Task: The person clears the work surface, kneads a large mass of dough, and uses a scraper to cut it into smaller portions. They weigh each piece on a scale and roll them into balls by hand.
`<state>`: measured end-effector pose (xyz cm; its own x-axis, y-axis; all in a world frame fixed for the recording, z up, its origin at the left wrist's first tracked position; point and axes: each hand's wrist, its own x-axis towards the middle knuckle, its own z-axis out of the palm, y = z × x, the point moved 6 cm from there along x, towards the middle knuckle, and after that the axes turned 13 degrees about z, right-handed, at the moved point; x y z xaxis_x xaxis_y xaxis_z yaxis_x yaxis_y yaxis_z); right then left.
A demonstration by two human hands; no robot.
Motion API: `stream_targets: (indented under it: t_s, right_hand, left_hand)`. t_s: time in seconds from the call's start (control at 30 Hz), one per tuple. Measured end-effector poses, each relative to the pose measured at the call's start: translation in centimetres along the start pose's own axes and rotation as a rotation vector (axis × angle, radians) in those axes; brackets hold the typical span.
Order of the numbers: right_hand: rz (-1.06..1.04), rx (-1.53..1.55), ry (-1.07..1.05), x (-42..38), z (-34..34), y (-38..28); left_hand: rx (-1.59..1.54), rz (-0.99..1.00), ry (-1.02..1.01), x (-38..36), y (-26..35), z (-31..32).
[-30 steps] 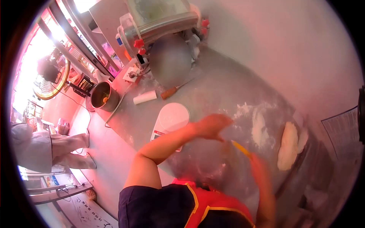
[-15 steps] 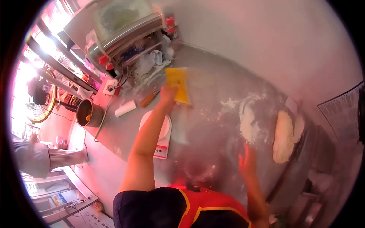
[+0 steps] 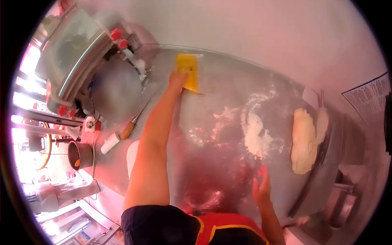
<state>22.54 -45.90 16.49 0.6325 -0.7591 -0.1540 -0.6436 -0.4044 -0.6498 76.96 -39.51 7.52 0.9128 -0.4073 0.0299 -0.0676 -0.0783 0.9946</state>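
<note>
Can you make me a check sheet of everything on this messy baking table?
Surface: metal worktop, dusted with flour.
Job's things: yellow scraper in the left hand, far across the worktop; flour pile; dough piece by the right edge.
Clutter: wooden-handled tool, white roll, metal pot.
Grippers: right hand flat and open near the flour pile.
Cables: thin one beside the pot.
Surroundings: big machine, another person at left.

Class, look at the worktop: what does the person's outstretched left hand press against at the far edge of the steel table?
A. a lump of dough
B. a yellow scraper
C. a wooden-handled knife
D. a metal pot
B: the left hand rests on the yellow scraper, while the lump of dough lies far to the right.
</note>
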Motion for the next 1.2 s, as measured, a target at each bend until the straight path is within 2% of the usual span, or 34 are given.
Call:
stream_targets:
  t_s: [0.03, 0.13, 0.23, 0.37, 0.43, 0.53, 0.6, 0.63, 0.7, 0.77, 0.8, 0.83, 0.87, 0.9, 0.97, 1.03, 1.1, 1.17, 1.2]
  right_hand:
    - [0.01, -0.002, 0.01, 0.1, -0.2, 0.4]
    - [0.041, 0.016, 0.037, 0.4, -1.1, 1.2]
    - [0.094, 0.066, 0.041, -0.2, -1.8, 1.5]
    - [0.129, 0.062, 0.068, -0.7, -3.3, 1.6]
    - [0.127, 0.08, 0.105, -1.5, -4.5, 1.8]
    - [0.133, 0.133, 0.183, -4.3, -6.2, 3.3]
    - [0.14, 0.172, 0.196, -5.5, -7.2, 4.3]
    - [0.165, 0.205, 0.199, -5.9, -7.8, 5.1]
    - [0.214, 0.288, 0.184, -8.0, -7.9, 6.5]
    - [0.296, 0.373, 0.191, -9.8, -8.0, 9.0]
    - [0.348, 0.417, 0.183, -10.6, -8.4, 9.8]
    - [0.388, 0.457, 0.171, -11.2, -8.5, 10.9]
    - [0.437, 0.724, 0.196, -12.1, -8.0, 13.1]
    - [0.481, 0.992, 0.201, -12.6, -7.2, 15.2]
    - [0.436, 0.996, 0.202, -12.9, -9.0, 16.7]
    - [0.375, 0.761, 0.13, -12.7, -12.1, 16.2]
    - [0.364, 0.693, 0.173, -12.3, -14.2, 16.7]
    - [0.345, 0.627, 0.156, -10.5, -15.0, 22.4]
    - [0.315, 0.695, 0.113, -9.7, -15.4, 21.6]
  left_hand:
    - [-0.074, 0.003, -0.028, 0.7, -0.5, 1.7]
    - [0.281, 0.099, -0.106, 1.7, -0.6, 6.8]
    - [0.147, 0.217, -0.177, 1.8, -1.5, 11.9]
    - [-0.223, 0.039, -0.264, -3.3, 2.0, 20.1]
    - [-0.416, -0.106, -0.335, -8.7, 7.0, 23.2]
    - [-0.296, -0.056, -0.522, -15.3, 10.7, 27.4]
    - [-0.231, 0.126, -0.594, -18.2, 9.8, 31.8]
    - [-0.196, 0.226, -0.607, -19.3, 10.1, 33.8]
    - [0.299, 0.661, -0.592, -23.2, 14.2, 36.9]
    - [0.536, 0.444, -0.714, -27.9, 16.5, 40.6]
    - [0.609, 0.398, -0.799, -30.8, 15.7, 42.6]
    - [0.674, 0.444, -0.822, -32.6, 13.9, 45.3]
    - [0.739, 0.491, -0.842, -34.5, 12.1, 48.1]
    - [0.782, 0.553, -0.805, -36.1, 13.6, 48.3]
    - [0.86, 0.624, -0.759, -38.5, 15.2, 48.8]
    - [0.859, 0.621, -0.774, -38.7, 14.8, 47.7]
    - [0.844, 0.603, -0.805, -39.1, 13.8, 45.9]
    - [0.816, 0.58, -0.826, -39.4, 13.3, 43.1]
    - [0.795, 0.578, -0.825, -39.9, 13.2, 41.3]
